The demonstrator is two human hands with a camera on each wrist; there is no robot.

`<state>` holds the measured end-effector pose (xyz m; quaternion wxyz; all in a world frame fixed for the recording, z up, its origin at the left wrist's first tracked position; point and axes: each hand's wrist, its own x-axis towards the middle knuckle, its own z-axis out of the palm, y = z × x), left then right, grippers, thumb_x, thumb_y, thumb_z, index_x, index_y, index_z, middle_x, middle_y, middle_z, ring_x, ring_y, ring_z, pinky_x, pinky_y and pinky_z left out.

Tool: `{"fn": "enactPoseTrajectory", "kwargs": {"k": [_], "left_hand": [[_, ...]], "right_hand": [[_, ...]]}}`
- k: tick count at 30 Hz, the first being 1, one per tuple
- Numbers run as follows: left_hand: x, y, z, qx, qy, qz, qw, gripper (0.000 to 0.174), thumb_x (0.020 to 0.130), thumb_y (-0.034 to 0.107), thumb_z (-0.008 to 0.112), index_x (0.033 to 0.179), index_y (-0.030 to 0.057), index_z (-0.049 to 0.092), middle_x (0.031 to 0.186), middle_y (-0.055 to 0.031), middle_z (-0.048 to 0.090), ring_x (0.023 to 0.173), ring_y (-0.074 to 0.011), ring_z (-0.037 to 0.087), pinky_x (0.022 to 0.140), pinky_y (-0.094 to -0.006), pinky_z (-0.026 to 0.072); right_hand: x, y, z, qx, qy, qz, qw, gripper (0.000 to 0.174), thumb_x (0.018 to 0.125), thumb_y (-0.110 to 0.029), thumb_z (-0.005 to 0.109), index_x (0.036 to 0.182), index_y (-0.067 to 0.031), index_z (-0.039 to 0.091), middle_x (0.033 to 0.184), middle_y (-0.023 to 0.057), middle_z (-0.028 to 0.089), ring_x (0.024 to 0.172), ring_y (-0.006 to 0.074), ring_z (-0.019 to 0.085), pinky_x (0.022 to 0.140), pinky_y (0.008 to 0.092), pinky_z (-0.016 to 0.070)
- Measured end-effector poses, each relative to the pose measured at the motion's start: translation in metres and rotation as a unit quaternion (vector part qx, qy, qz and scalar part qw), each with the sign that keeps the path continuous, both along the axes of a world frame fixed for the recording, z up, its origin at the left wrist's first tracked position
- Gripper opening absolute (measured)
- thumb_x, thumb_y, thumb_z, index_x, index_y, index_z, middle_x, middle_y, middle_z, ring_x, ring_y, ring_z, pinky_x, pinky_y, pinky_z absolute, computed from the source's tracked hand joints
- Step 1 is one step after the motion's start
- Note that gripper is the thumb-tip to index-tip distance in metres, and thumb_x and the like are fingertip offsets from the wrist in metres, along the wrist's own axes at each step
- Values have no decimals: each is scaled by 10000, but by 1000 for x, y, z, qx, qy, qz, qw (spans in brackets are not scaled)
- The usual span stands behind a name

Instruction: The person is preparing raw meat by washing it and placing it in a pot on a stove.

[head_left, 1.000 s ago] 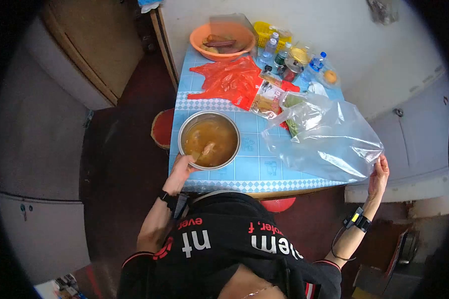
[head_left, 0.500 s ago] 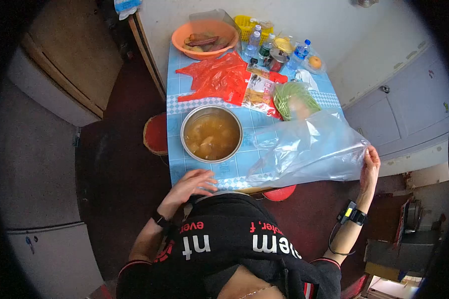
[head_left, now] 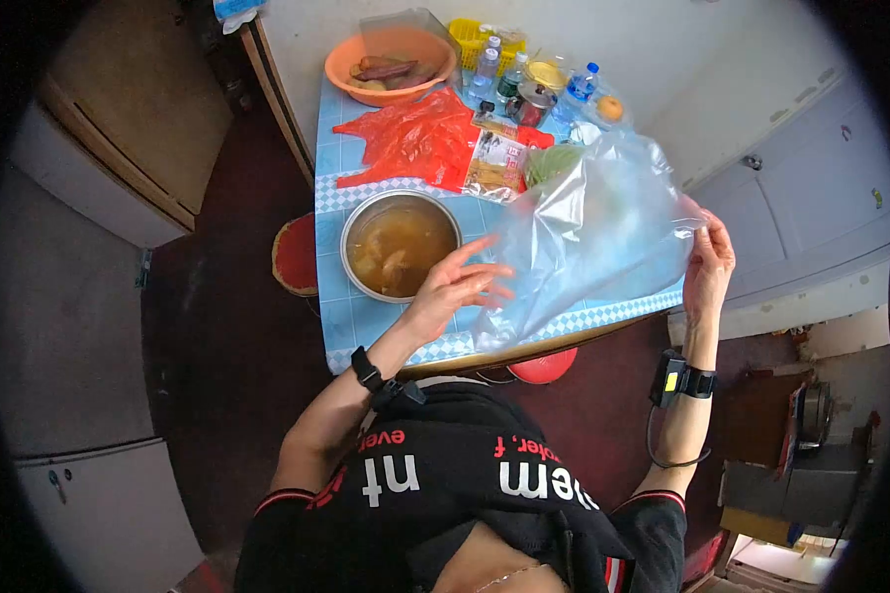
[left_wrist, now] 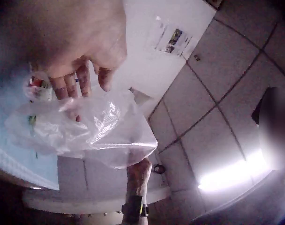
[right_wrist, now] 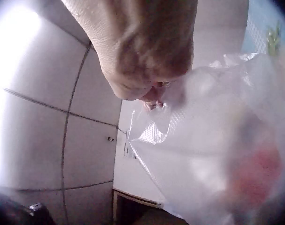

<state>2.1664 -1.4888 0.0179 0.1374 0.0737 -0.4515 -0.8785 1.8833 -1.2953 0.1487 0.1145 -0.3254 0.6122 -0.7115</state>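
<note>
A large clear plastic bag stands raised over the right front of the table. My right hand pinches its right edge. At the bag's left side is my left hand, its fingers spread and their tips close to the film. The left wrist view shows those fingers overlapping the bag. Film hangs down from my right hand in the right wrist view. Just left of the left hand sits a steel bowl of brown broth with pale pieces in it.
Green stalks lie partly behind the bag. Farther back are a printed food packet, a red plastic bag, an orange basin, several bottles and a yellow basket. A red stool stands left of the table.
My left hand has let go of the bowl's rim and moved right to the bag. My right hand has lifted the bag's edge, and the film stands higher.
</note>
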Motion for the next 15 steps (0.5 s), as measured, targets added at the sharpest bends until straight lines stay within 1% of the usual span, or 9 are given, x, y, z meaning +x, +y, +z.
{"fn": "enactPoseTrajectory", "kwargs": {"k": [1,4,5,8,9,12,13,14,15], "left_hand": [[6,1,10,8,18,9,1000,624,925,167,541,1444,101,201,1258,-185,534,1002,-266,629,801,-344,527],[23,0,20,12,57,35,998,796,919,197,551,1483,169,-9,1304,-209,489,999,-286,629,765,-347,541],[30,-2,20,11,66,43,997,849,916,209,555,1484,192,-76,1319,-215,475,998,-293,629,752,-347,545],[53,2,3,15,10,108,994,828,918,191,542,1487,216,-59,1323,-205,475,973,-272,636,676,-318,546],[60,4,-11,16,4,120,993,847,917,200,546,1482,220,-85,1308,-208,491,960,-279,640,641,-314,547],[81,4,-46,70,-4,111,991,836,920,217,547,1484,206,-68,1285,-210,513,952,-287,642,632,-321,554],[85,6,-49,78,-42,133,987,703,946,299,507,1487,163,80,1260,-209,534,959,-296,641,636,-339,562],[88,4,-57,124,-36,107,986,653,952,330,486,1471,145,135,1257,-208,536,962,-297,640,639,-344,564],[91,3,-57,170,-31,81,982,614,958,361,466,1454,128,190,1255,-207,538,964,-297,639,641,-348,567]], "right_hand": [[-1,-3,2,-34,13,28,999,188,917,-84,547,1071,1,612,1201,168,592,1131,215,551,1002,322,414],[16,-17,7,-50,23,70,996,172,920,-74,534,1052,4,612,1201,179,589,1157,239,539,1011,346,410],[18,-24,1,-48,36,87,994,164,901,-58,543,1038,-1,613,1207,193,583,1175,268,529,1034,376,387],[32,-58,-2,-27,73,153,985,167,861,-50,541,1003,-2,615,1204,210,582,1207,318,500,1065,418,336],[38,-69,-8,-29,46,179,982,164,857,-50,528,983,-3,621,1197,214,585,1220,322,489,1055,417,341],[50,-104,-35,35,33,217,975,181,826,-4,490,924,-11,642,1167,181,612,1152,256,538,1020,369,372],[51,-114,-46,60,25,224,972,179,825,-3,487,913,-13,642,1153,168,621,1120,234,551,1010,357,378],[54,-122,-56,86,17,232,969,177,824,-2,484,901,-15,643,1140,155,630,1088,211,563,999,346,385],[59,-128,-54,104,-2,220,970,139,833,-19,499,873,-15,632,1121,141,639,1017,183,584,946,312,422]]}}
